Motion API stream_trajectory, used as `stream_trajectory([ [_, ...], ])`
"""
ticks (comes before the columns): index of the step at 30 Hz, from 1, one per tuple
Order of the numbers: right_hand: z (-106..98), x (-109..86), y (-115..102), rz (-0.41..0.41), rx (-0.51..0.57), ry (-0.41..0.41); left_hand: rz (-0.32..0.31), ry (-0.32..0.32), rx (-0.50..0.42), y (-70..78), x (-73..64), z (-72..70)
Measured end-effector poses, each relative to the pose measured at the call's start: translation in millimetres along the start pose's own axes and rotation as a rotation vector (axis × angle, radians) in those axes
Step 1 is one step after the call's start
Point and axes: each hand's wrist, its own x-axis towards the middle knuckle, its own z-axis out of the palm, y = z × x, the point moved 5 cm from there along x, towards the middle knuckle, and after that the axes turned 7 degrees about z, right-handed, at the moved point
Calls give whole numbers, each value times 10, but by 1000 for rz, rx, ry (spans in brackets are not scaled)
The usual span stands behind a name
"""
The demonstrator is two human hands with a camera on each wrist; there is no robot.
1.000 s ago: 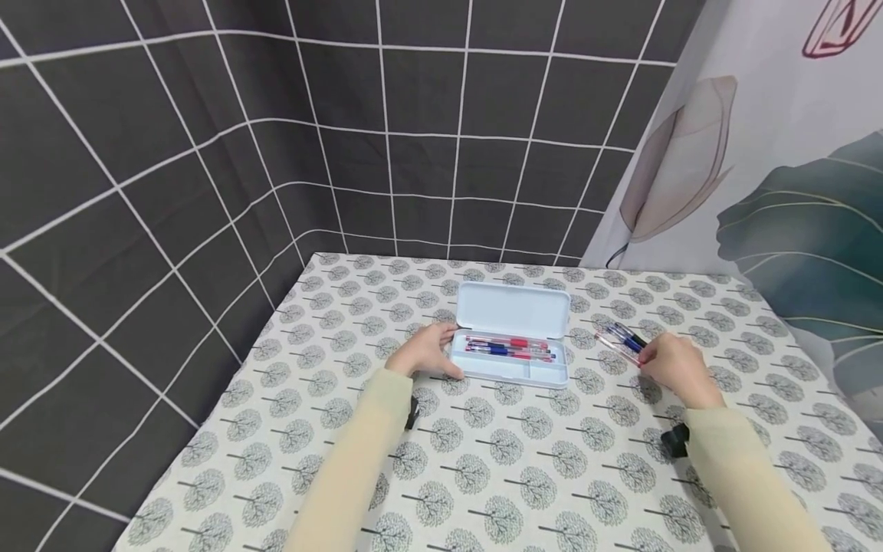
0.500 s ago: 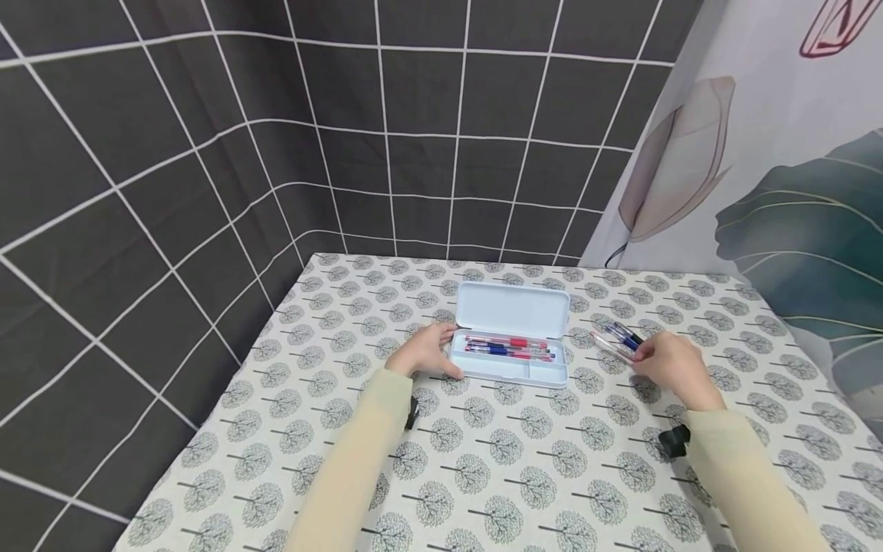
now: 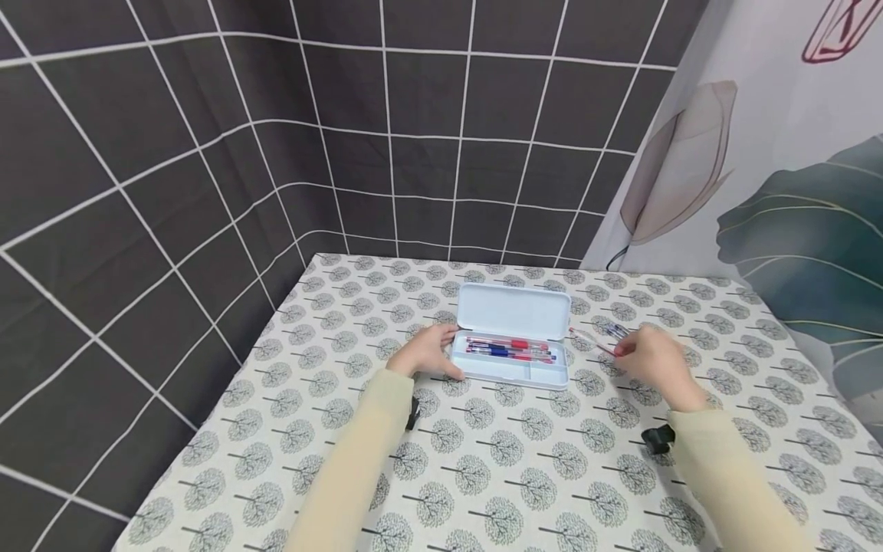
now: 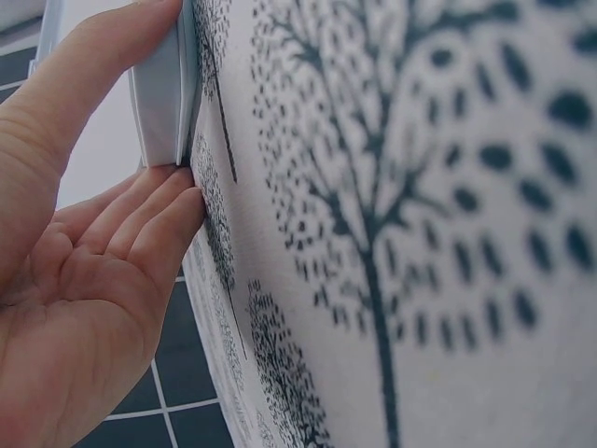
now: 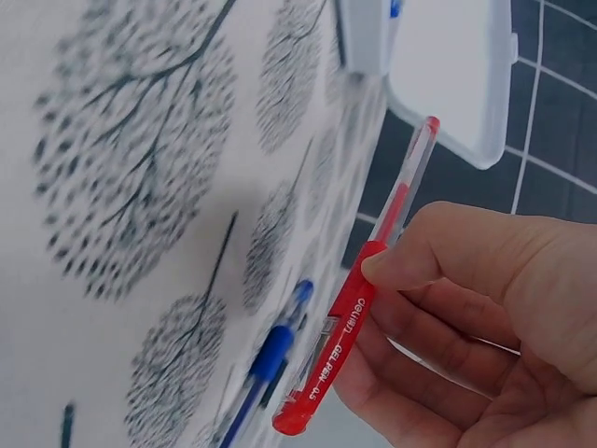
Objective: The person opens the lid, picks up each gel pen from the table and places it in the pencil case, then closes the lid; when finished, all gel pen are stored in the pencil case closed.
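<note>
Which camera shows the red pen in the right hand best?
The right wrist view: the red pen is close up, its lettering legible, pinched in the right hand. The head view shows it small, partly hidden by that hand. The left wrist view misses it.

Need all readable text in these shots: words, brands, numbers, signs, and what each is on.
"GEL PEN 0.5": on the red pen, right wrist view.
"deli": same pen, before that; small characters after it are too blurred to read.
Red framed mark on the pale curtain: cut off at the top edge, unreadable.
Pens in the case: too small to read any text.
</note>
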Motion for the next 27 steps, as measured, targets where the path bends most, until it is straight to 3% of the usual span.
stream_trajectory([
  [14, 23, 96, -365, -85, -27, 60, 1, 3, -8, 20, -6, -24],
  [21, 105, 124, -513, -42, -1, 6, 2, -2, -1, 20, -16, -8],
  [27, 168, 165, -664, -69, -7, 10, 7, 1, -5, 15, -11, 5],
])
